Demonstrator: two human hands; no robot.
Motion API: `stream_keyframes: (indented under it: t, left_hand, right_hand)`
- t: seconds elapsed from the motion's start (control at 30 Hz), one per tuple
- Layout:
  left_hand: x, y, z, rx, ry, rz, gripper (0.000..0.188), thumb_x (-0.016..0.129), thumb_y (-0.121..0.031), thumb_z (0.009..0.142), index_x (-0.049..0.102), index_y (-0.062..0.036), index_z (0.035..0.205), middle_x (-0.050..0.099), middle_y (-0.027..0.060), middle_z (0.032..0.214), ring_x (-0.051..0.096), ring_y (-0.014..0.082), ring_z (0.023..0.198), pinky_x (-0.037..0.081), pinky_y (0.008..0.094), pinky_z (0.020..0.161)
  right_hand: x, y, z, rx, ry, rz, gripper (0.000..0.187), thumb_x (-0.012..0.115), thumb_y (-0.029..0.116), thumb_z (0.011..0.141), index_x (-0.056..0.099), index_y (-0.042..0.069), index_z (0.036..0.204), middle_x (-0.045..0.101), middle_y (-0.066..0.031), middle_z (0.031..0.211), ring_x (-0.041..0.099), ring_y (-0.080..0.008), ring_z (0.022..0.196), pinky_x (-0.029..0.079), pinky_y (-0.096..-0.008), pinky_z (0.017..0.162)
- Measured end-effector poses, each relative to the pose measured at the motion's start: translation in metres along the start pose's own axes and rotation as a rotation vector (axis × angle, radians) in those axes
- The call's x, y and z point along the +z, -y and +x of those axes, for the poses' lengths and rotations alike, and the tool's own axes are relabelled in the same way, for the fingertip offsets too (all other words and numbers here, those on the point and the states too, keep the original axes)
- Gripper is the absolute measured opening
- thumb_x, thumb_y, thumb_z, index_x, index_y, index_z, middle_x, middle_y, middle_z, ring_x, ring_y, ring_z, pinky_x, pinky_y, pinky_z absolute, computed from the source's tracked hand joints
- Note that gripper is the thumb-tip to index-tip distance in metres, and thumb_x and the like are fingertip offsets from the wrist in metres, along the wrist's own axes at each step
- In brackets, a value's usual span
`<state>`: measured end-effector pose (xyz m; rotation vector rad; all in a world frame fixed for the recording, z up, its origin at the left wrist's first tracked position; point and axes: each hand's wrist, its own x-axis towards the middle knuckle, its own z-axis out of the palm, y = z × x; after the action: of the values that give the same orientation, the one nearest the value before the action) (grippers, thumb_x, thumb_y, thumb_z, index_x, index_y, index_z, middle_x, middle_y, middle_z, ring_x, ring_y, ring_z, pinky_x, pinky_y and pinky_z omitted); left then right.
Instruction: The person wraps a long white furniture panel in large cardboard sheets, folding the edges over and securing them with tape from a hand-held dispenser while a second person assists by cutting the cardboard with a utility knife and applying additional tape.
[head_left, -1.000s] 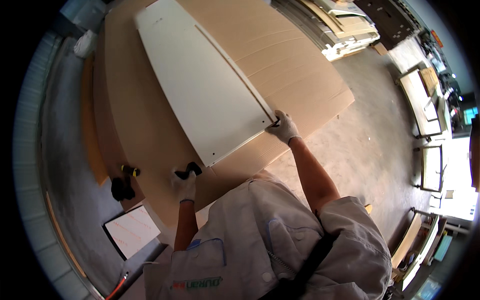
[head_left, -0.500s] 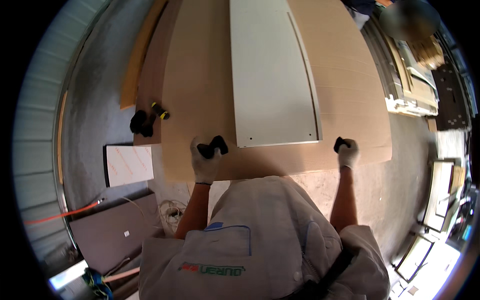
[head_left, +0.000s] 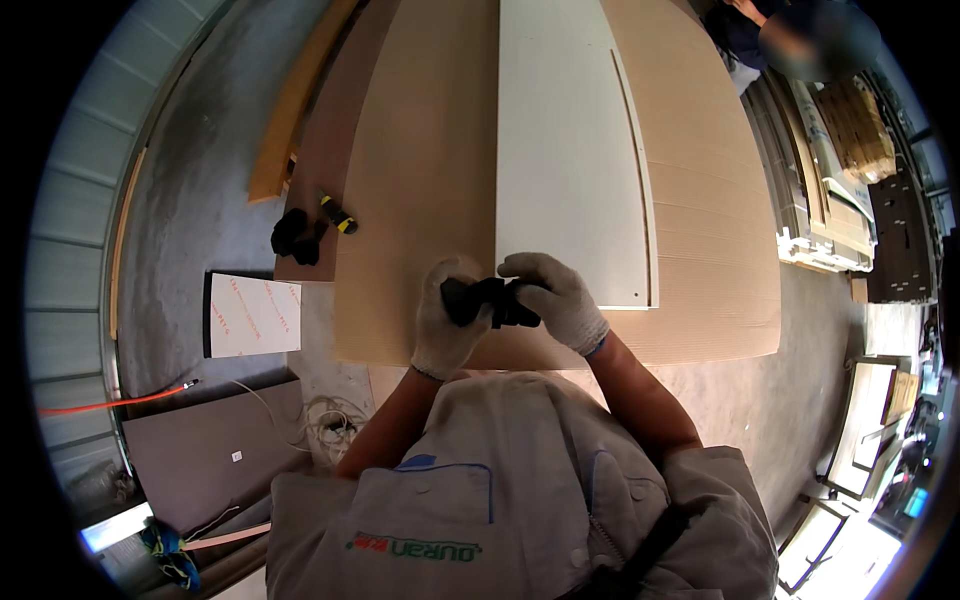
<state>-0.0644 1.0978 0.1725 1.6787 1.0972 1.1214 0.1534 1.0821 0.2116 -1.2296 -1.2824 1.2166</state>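
My two gloved hands meet over the near edge of a brown cardboard sheet (head_left: 420, 170). Fingers closed, my left hand (head_left: 440, 330) grips a small black piece (head_left: 460, 302). Opposite it, my right hand (head_left: 565, 305) holds a second black piece (head_left: 520, 304), thumb and fingers wrapped round it. The two pieces touch or nearly touch; their exact kind is hidden by the gloves. Just beyond my hands lies a long white panel (head_left: 570, 160) with a narrow groove along its right side and a small hole near its right corner.
Left of the cardboard lie a yellow-and-black screwdriver (head_left: 337, 213) and more black pieces (head_left: 296, 238). A white box (head_left: 256, 316) and a dark board (head_left: 225, 450) rest lower left, near an orange hose (head_left: 120, 402). Another person (head_left: 735, 35) is at the far right, beside stacked boards (head_left: 815, 190).
My hands, wide apart before, have come together in the middle, each bringing its black piece. The right hand moved far to the left, the left hand slightly right.
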Motion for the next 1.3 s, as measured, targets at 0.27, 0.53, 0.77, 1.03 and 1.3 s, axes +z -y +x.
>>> stream_keyframes:
  t: [0.27, 0.53, 0.77, 1.03, 1.3]
  left_hand:
    - [-0.100, 0.033, 0.003, 0.134, -0.015, 0.043, 0.076, 0.087, -0.001, 0.084, 0.047, -0.0045, 0.148, 0.069, 0.0108, 0.109, 0.071, 0.0241, 0.095, 0.060, 0.0366, 0.084]
    - [-0.213, 0.080, 0.014, 0.020, -0.022, 0.012, 0.077, 0.087, 0.000, 0.086, 0.046, -0.0064, 0.150, 0.071, 0.0113, 0.105, 0.073, 0.0207, 0.090, 0.061, 0.0348, 0.075]
    - [-0.260, 0.102, 0.022, -0.246, 0.275, -0.424, 0.075, 0.084, 0.005, 0.087, 0.047, -0.0069, 0.151, 0.071, 0.0088, 0.107, 0.071, 0.0163, 0.092, 0.062, 0.0285, 0.074]
    - [-0.274, 0.117, 0.025, 0.023, -0.052, -0.042, 0.090, 0.090, 0.002, 0.081, 0.039, -0.0052, 0.155, 0.062, 0.0087, 0.118, 0.066, 0.0201, 0.098, 0.059, 0.0350, 0.083]
    - [-0.270, 0.134, 0.020, -0.031, -0.199, -0.089, 0.092, 0.087, 0.001, 0.082, 0.035, -0.0064, 0.156, 0.062, 0.0081, 0.116, 0.065, 0.0204, 0.098, 0.059, 0.0344, 0.090]
  right_hand:
    - [0.129, -0.019, 0.044, 0.022, -0.147, -0.298, 0.033, 0.059, -0.002, 0.096, 0.070, -0.001, 0.127, 0.077, -0.0191, 0.117, 0.076, -0.0298, 0.102, 0.061, -0.0394, 0.090]
    - [0.232, 0.010, 0.076, 0.213, 0.054, 0.086, 0.031, 0.062, 0.006, 0.106, 0.067, -0.007, 0.134, 0.074, -0.0092, 0.112, 0.069, -0.0135, 0.094, 0.059, -0.0293, 0.085]
    - [0.275, 0.011, 0.096, 0.035, 0.056, -0.052, 0.034, 0.067, 0.014, 0.106, 0.066, -0.005, 0.134, 0.074, -0.0114, 0.117, 0.070, -0.0170, 0.104, 0.059, -0.0330, 0.093]
    - [0.321, 0.020, 0.102, 0.335, 0.062, 0.049, 0.061, 0.084, 0.024, 0.094, 0.061, -0.006, 0.142, 0.071, -0.0139, 0.119, 0.071, -0.0183, 0.102, 0.061, -0.0323, 0.086]
    - [0.337, -0.008, 0.124, 0.560, -0.026, 0.532, 0.049, 0.065, 0.010, 0.100, 0.060, -0.008, 0.145, 0.069, -0.0156, 0.127, 0.071, -0.0218, 0.109, 0.060, -0.0341, 0.092]
